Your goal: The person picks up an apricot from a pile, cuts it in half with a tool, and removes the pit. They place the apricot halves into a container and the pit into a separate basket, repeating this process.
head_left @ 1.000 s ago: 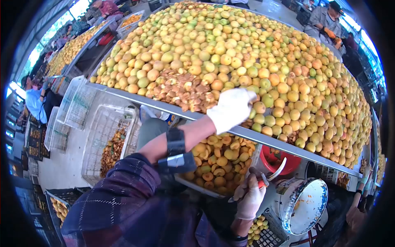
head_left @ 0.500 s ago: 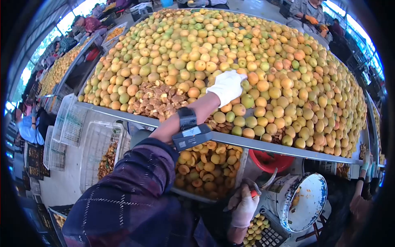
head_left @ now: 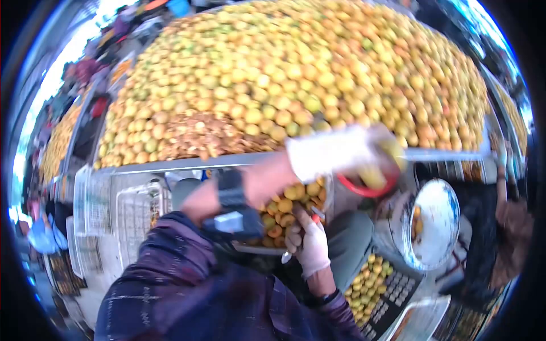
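My left hand [head_left: 341,150], in a white glove, is smeared by motion above the red basin [head_left: 391,184] at the table edge. Blurred yellow apricots [head_left: 393,152] show at its fingers, which seem closed around them. Low in the middle, my gloved right hand [head_left: 313,247] is closed on a metal hand tool [head_left: 316,217] with a red part; most of the tool is hidden in the grip. Just beyond that hand stands a crate of halved apricots [head_left: 278,213]. Whole apricots [head_left: 273,74] cover the table, with a brown heap of apricot pits [head_left: 196,133] near its front edge.
A chipped white bucket [head_left: 435,224] stands on the right. Below it, a black crate [head_left: 398,290] holds several apricots. Pale plastic crates [head_left: 94,199] are stacked at left. A co-worker's arm [head_left: 501,170] shows far right, and other people are in the background.
My left hand has left the apricot pile and swung right and down, with apricots now at its fingers. My right hand has moved up and left with the tool. The view has shifted.
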Motion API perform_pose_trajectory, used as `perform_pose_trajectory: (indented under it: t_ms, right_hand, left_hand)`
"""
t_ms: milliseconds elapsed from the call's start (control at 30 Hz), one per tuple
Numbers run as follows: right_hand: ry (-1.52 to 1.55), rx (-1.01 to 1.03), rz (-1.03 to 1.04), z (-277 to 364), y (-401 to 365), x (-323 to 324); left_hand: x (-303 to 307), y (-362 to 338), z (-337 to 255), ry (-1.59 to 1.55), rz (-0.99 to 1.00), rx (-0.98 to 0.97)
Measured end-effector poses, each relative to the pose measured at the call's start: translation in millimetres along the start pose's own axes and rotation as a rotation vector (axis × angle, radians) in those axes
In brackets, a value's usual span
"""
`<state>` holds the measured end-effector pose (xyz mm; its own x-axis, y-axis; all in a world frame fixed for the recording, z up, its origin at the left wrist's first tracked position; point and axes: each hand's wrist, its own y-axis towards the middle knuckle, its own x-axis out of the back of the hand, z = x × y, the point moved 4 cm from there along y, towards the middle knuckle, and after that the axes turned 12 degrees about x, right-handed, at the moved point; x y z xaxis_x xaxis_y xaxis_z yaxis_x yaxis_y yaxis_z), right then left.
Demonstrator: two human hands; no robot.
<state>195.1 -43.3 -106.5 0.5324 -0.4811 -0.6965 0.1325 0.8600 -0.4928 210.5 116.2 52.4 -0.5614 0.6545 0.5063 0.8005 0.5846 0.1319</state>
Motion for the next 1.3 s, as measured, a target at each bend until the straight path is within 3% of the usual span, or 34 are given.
perform_pose_trajectory:
  t_ms: [33,100,167,233,300,433,567,633,667,700,767,833,900,967,1000,1033,1100,1133,1167,1233,1267,1300]
  right_hand:
    - [-0.013,0.017,0.038,-0.6,-3.9,-7.3]
    - [-0.196,-0.001,0.031,1.7,-15.0,-16.1]
    - [-0.205,0.009,0.035,3.3,-20.7,-13.0]
    - [-0.204,0.018,0.019,5.5,-18.8,-8.9]
    - [-0.186,0.01,-0.011,9.3,-12.3,-4.0]
    - [-0.202,0.004,-0.05,13.9,-2.3,3.3]
    - [-0.198,0.078,-0.12,29.8,-6.7,-0.6]
    - [-0.278,0.287,-0.036,44.1,-8.2,0.8]
    - [-0.258,0.373,0.02,52.5,-10.2,-4.3]
    - [-0.3,0.416,0.085,61.5,-10.0,-8.9]
    - [-0.311,0.537,0.117,77.2,-9.4,-25.7]
    - [-0.33,0.561,0.075,88.2,-11.4,-43.6]
    - [-0.361,0.626,0.089,88.5,-9.8,-57.1]
    - [-0.438,0.985,0.073,87.4,-0.1,-61.4]
    - [-0.595,1.084,0.252,91.1,-1.1,-69.2]
    - [-0.602,1.084,0.255,94.8,-10.6,-65.2]
    - [-0.506,0.52,0.272,92.0,-35.2,-75.7]
    - [-0.466,0.441,0.301,90.6,-29.9,-64.8]
    - [-0.441,0.423,0.407,94.6,-40.2,-73.5]
    - [-0.6,0.387,0.458,106.1,-50.8,-84.6]
    - [-0.737,0.359,0.503,110.8,-53.6,-90.4]
    - [-0.744,0.358,0.509,107.0,-56.8,-94.5]
  left_hand:
    - [-27.3,10.3,-14.1,-0.152,0.322,0.081]
    - [-29.8,7.5,-23.0,-0.116,0.197,-0.012]
    - [-7.3,27.1,21.0,0.219,0.084,0.192]
    - [36.6,31.2,49.0,0.333,-0.071,0.435]
    - [63.2,41.9,91.8,0.561,-0.339,0.402]
    - [61.0,60.7,146.8,0.748,-0.361,0.459]
    - [52.8,57.9,141.5,0.86,-0.305,0.48]
    - [67.2,39.5,125.7,0.265,-0.43,0.479]
    - [68.3,22.9,106.1,-0.178,-0.306,0.582]
    - [64.7,3.7,86.4,-0.439,-0.259,0.497]
    - [52.5,-30.1,65.6,-0.573,-0.095,0.3]
    - [26.5,-57.9,49.3,-1.157,-0.068,0.335]
    - [11.3,-80.8,34.8,-1.213,-0.096,0.311]
    - [-6.4,-97.4,30.7,-1.31,-0.115,0.345]
    - [-11.9,-105.4,25.4,-1.291,-0.163,0.327]
    - [-11.5,-111.8,21.6,-1.295,-0.165,0.323]
    - [-3.5,-128.0,14.2,-1.077,-0.214,0.479]
    - [1.3,-133.4,12.7,-0.879,-0.153,0.493]
    - [8.0,-140.2,8.2,-0.883,-0.161,0.492]
    - [10.3,-151.7,-7.9,-0.804,0.078,0.495]
    - [4.9,-158.8,-2.1,-0.998,0.157,0.445]
    - [-0.5,-159.8,3.8,-1.0,0.15,0.439]
